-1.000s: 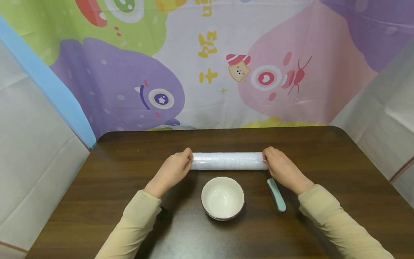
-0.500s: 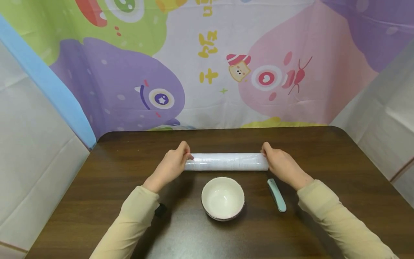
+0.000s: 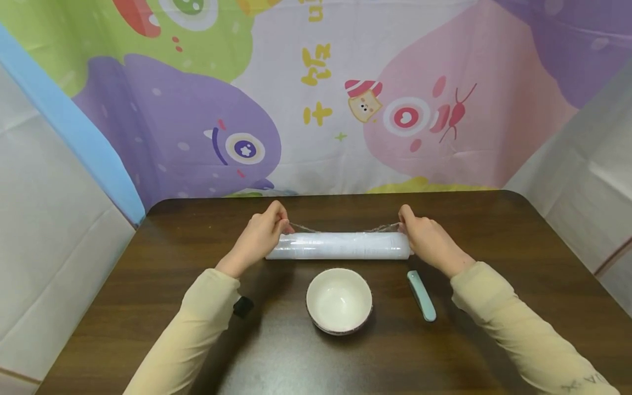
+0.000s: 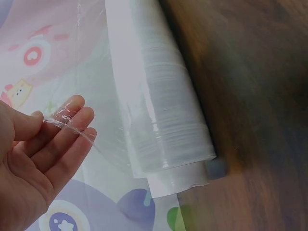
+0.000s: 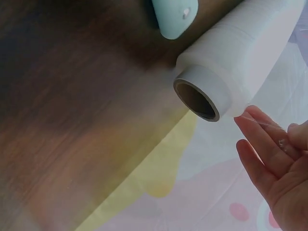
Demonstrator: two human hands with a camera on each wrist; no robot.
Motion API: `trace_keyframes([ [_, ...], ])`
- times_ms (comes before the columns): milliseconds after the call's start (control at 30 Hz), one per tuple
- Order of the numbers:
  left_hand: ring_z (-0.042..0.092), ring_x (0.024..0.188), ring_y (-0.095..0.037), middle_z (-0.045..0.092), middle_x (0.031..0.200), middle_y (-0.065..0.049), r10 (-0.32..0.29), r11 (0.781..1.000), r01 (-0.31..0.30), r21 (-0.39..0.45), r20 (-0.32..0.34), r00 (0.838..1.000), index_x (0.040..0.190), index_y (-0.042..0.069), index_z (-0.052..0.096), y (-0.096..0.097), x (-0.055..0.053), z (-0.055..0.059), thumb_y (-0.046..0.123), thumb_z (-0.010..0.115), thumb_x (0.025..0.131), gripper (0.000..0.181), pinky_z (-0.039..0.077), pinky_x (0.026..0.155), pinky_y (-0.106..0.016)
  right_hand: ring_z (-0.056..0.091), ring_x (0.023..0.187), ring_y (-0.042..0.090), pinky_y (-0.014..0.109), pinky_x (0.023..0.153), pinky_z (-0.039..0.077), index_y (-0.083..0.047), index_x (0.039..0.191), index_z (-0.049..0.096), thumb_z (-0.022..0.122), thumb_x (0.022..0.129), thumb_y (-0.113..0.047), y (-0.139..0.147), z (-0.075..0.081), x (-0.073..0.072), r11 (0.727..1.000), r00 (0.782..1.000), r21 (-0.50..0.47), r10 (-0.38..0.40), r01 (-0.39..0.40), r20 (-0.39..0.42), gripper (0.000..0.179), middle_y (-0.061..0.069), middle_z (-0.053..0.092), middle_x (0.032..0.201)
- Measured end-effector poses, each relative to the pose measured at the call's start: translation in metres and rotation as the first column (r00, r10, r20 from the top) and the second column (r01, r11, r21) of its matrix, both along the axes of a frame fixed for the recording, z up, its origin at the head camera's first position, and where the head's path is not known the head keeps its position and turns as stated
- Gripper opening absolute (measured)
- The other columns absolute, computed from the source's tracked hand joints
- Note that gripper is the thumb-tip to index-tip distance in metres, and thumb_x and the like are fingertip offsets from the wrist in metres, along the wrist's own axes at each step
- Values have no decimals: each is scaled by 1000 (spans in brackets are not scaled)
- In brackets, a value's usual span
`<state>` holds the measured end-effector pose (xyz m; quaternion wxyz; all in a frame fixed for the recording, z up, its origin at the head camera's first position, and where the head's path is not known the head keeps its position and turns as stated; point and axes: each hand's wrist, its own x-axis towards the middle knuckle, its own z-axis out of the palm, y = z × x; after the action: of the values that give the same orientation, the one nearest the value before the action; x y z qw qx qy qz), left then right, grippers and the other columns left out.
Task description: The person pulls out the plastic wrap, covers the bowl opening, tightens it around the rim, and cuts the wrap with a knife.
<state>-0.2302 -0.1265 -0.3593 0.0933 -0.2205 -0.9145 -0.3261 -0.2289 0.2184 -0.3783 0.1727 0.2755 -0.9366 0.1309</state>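
Observation:
A roll of cling film [image 3: 338, 246] lies crosswise on the table. Its loose film edge [image 4: 72, 127] is lifted off the far side of the roll and sags between both hands. At the left end, my left hand [image 3: 259, 236] pinches one corner of the film between thumb and fingers. My right hand [image 3: 429, 241] pinches the other corner beyond the right end, where the right wrist view shows the hollow cardboard core [image 5: 197, 98]. Just nearer than the roll stands a white bowl [image 3: 339, 302]. A slim mint-green tool [image 3: 421, 296] with a hole at one end lies right of it.
The dark wood table [image 3: 187, 225] has rounded far corners. A cartoon-printed cloth [image 3: 316, 159] hangs behind its far edge, with pale panels at both sides. By the left sleeve is a small black object [image 3: 243, 307].
Both hands have risen slightly from the roll's ends, the left also moving left. A film edge now stretches between them above the roll. More of the roll's left end shows.

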Motion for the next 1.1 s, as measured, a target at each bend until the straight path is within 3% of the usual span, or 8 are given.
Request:
trace_keyframes([
  [133, 67, 76, -19, 70, 79, -4, 15, 1000, -17, 20, 60, 998, 88, 8, 46, 0, -4, 4, 7, 46, 94, 6, 51, 68, -35, 48, 47, 15, 28, 43, 38, -2, 97, 38, 50, 89, 0, -1, 3, -4, 1000, 1000, -18, -21, 21, 22, 16, 6, 54, 61],
  [300, 67, 75, -19, 69, 81, -8, 38, 995, -52, 89, 152, 988, 90, 5, 46, 0, -8, 9, 6, 44, 94, 5, 53, 67, -32, 58, 61, 17, 31, 53, 45, 3, 110, 49, 45, 91, 1, -4, 8, -9, 998, 992, -19, -51, 54, 116, 20, 7, 62, 72],
  [500, 67, 74, -23, 69, 80, -11, 64, 985, -98, 145, 219, 974, 91, 3, 46, -1, -13, 16, 7, 44, 94, 6, 52, 64, -31, 59, 63, 14, 29, 55, 47, 0, 94, 60, 44, 93, -3, -4, 14, -16, 996, 984, -46, -66, 74, 163, 16, 4, 63, 72],
  [733, 67, 77, -27, 69, 82, -12, 104, 979, -146, 143, 267, 958, 95, 3, 46, -5, -19, 20, 11, 43, 96, 9, 53, 69, -34, 54, 56, 9, 27, 54, 44, -1, 93, 60, 40, 95, -4, -4, 17, -22, 994, 983, -70, -69, 82, 172, 20, 2, 61, 69],
  [1100, 67, 76, -27, 68, 79, -12, 124, 969, -177, 172, 283, 951, 97, 4, 46, -5, -27, 25, 11, 43, 95, 8, 52, 67, -33, 55, 58, 11, 33, 59, 46, -1, 92, 61, 41, 94, -5, -5, 25, -29, 994, 985, -63, -73, 84, 158, 21, 2, 60, 67],
])
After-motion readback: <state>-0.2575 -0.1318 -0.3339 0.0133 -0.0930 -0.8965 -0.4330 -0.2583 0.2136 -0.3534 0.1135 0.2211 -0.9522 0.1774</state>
